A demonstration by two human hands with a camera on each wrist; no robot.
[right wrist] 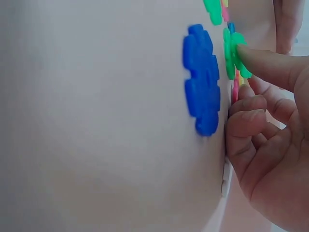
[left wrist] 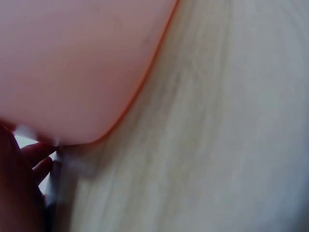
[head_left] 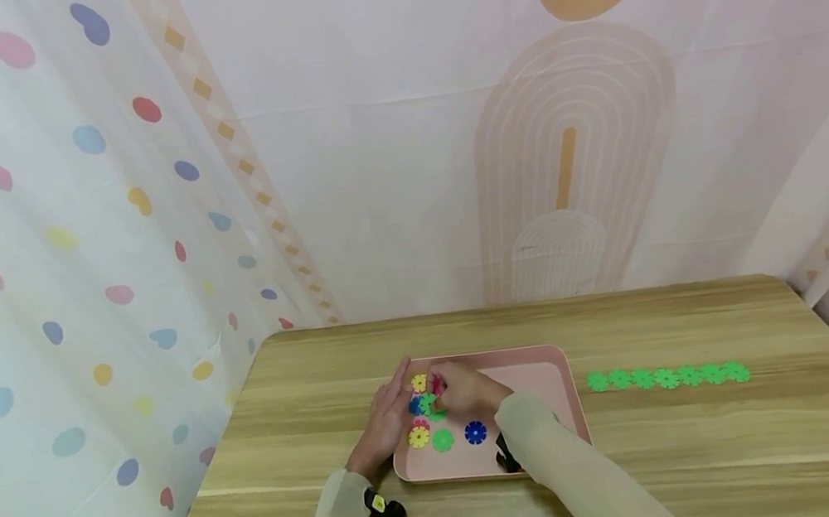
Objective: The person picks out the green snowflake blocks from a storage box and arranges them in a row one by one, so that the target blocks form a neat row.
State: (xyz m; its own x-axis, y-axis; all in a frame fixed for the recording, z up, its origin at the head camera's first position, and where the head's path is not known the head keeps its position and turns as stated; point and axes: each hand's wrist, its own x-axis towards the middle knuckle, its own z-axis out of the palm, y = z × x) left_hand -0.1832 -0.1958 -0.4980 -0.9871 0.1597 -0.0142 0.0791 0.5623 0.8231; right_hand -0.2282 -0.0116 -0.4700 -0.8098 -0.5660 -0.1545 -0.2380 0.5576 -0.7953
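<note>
My right hand [head_left: 460, 387] reaches over the left part of a pink tray [head_left: 534, 380]. Its thumb and a finger pinch a green notched disc [right wrist: 240, 39], a flower-shaped linking piece, above other discs. My left hand [head_left: 383, 420] rests along the tray's left rim with fingers extended. In the left wrist view, its fingers [left wrist: 37, 153] are partly seen beside the tray wall [left wrist: 77, 72]. Near the right hand lie a dark blue disc [head_left: 475, 432], a green disc [head_left: 443, 440], a yellow disc [head_left: 419, 437] and several overlapping ones, partly hidden by the hands.
A row of several joined green discs [head_left: 666, 377] lies on the wooden table [head_left: 702, 447] to the right of the tray. Behind the table hangs a patterned curtain [head_left: 392, 177]. Each wrist wears a black camera strap.
</note>
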